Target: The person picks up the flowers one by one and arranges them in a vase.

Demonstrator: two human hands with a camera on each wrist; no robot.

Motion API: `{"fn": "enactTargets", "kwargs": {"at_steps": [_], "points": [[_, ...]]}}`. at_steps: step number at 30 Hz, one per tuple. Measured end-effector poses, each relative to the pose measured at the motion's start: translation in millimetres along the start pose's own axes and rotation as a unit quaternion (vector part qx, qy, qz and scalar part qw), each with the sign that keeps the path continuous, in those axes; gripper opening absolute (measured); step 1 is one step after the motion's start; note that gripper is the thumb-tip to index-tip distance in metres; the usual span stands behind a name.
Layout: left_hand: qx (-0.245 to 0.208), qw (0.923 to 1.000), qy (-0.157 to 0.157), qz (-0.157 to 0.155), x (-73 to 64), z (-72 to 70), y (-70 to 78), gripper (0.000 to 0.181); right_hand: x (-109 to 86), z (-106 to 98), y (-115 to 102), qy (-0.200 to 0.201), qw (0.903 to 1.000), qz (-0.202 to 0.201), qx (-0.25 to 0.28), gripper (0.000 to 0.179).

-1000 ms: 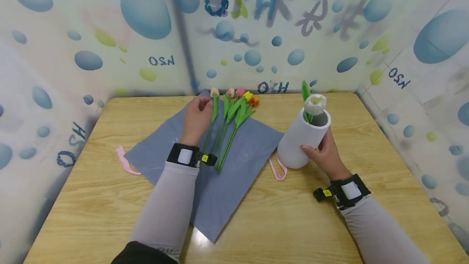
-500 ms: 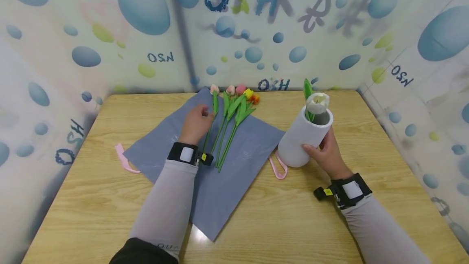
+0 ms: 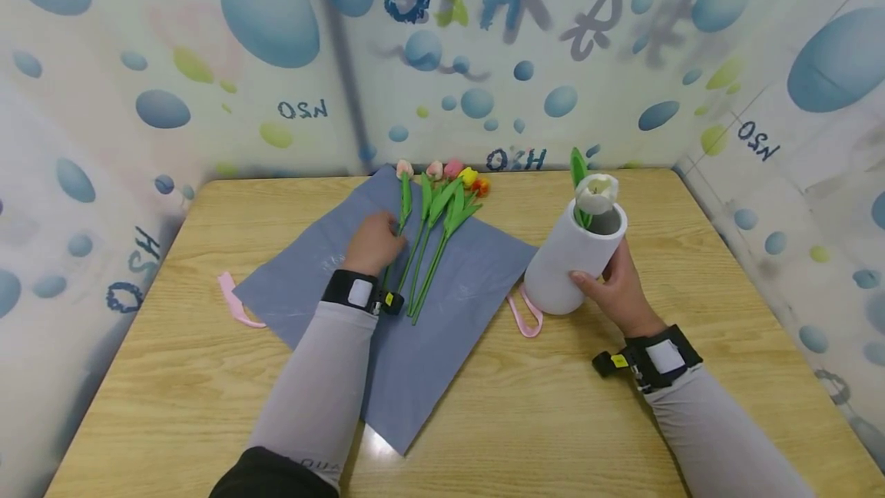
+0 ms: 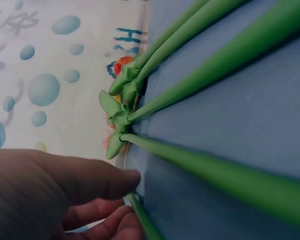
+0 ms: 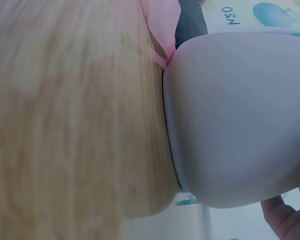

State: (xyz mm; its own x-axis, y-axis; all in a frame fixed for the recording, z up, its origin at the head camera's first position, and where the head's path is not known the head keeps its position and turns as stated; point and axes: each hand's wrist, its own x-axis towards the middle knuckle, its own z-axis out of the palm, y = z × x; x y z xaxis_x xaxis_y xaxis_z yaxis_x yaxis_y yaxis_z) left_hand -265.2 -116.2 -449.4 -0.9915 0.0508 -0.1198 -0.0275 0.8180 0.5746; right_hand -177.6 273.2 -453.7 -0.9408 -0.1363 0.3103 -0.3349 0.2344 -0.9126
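Observation:
My left hand (image 3: 375, 244) is low over a grey-blue wrapping sheet (image 3: 429, 375), at the stem of the leftmost tulip (image 3: 404, 169), a pale pink one. In the left wrist view, thumb and fingers (image 4: 107, 180) pinch that green stem (image 4: 146, 216). Beside it lie several more tulips, with pink, yellow and orange heads (image 3: 469, 177). At the right, my right hand (image 3: 620, 297) grips a white cylindrical vase (image 3: 568, 267) low on its side. A white tulip (image 3: 596, 194) with green leaves stands in the vase, its head just above the rim.
Pink ribbon ends show on the wooden table (image 3: 484, 444): one ribbon (image 3: 233, 302) left of the sheet, another ribbon loop (image 3: 527, 321) by the vase's base. A patterned backdrop (image 3: 276, 83) rises behind the table and along both sides.
My left hand has come down from near the pale pink tulip's leaves to its stem, fingers now closed in on it. The right hand stays on the vase.

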Motion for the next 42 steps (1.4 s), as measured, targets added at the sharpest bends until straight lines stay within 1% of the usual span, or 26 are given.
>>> {"fn": "enactTargets", "kwargs": {"at_steps": [4, 10, 18, 19, 22, 23, 25, 26, 28, 33, 39, 42], "points": [[0.007, 1.0000, -0.002, 0.005, -0.7, 1.6, -0.7, 0.042, 0.1, -0.3, 0.9, 0.000, 1.0000, 0.003, -0.002, 0.083], [0.006, 1.0000, 0.001, 0.005, 0.4, 4.3, -2.3, 0.041, -0.1, -0.5, 2.5, -0.001, 1.0000, 0.006, -0.004, 0.083], [0.007, 1.0000, 0.000, -0.007, 0.9, 5.2, -1.6, 0.040, -0.1, -0.5, 2.4, -0.001, 1.0000, 0.006, -0.005, 0.083], [0.008, 1.0000, 0.002, -0.005, 0.5, 4.9, -0.9, 0.036, -0.1, -0.5, 2.2, -0.002, 1.0000, 0.006, -0.004, 0.083], [0.010, 0.9999, 0.008, -0.001, 0.7, 4.7, 0.1, 0.014, -0.1, -0.3, 1.5, -0.002, 1.0000, 0.007, -0.005, 0.083], [0.010, 0.9999, 0.010, 0.000, 0.9, 4.9, 0.5, 0.016, -0.1, -0.3, 1.2, -0.002, 1.0000, 0.007, -0.005, 0.083], [0.007, 0.9999, 0.013, 0.002, 1.1, 5.0, 0.8, 0.029, -0.2, -0.1, 0.8, -0.002, 0.9999, 0.008, -0.006, 0.083], [0.005, 0.9999, 0.014, 0.000, 1.3, 5.1, 0.7, 0.033, -0.2, -0.1, 0.8, -0.002, 0.9999, 0.009, -0.006, 0.083], [-0.001, 0.9998, 0.017, -0.005, 0.9, 4.5, 1.0, 0.032, -0.1, -0.1, 0.9, -0.002, 0.9999, 0.009, -0.007, 0.083], [-0.008, 0.9995, 0.020, -0.021, 1.2, 3.5, 1.2, 0.024, 0.1, -0.2, 1.8, -0.002, 1.0000, 0.005, -0.005, 0.083], [-0.012, 0.9989, 0.012, -0.043, 2.5, 3.0, 1.1, 0.013, 0.1, -0.5, 2.8, -0.002, 1.0000, 0.000, -0.002, 0.084], [-0.013, 0.9986, 0.008, -0.051, 1.6, 1.6, 2.3, 0.012, -0.1, -0.5, 2.6, -0.002, 1.0000, 0.001, -0.005, 0.083]]}}
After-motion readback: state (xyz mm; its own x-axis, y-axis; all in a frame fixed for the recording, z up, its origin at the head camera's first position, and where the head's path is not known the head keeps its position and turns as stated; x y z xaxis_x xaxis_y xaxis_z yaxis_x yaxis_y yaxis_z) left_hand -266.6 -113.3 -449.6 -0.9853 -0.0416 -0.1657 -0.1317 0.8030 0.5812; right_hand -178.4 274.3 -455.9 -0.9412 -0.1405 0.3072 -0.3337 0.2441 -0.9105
